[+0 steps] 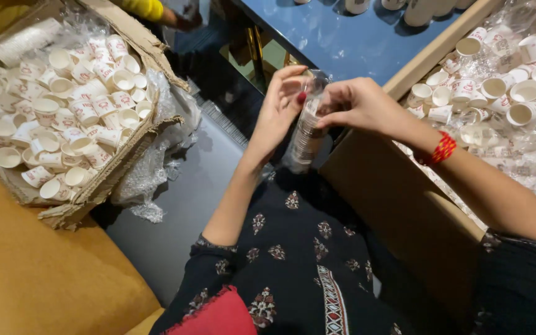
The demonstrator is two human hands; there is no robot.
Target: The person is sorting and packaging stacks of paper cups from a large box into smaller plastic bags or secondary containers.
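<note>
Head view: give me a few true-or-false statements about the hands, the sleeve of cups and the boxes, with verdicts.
1. Both hands grip one clear plastic sleeve of stacked cups. True: the left hand and right hand hold its top end.
2. The left box is empty. False: it is full of loose white cups.
3. The right wrist wears a red bracelet. True.
4. The sleeve lies flat on the blue table. False: it is held roughly upright above the lap.
5. The right box holds only plastic wrap. False: loose cups lie among the wrap.
</note>
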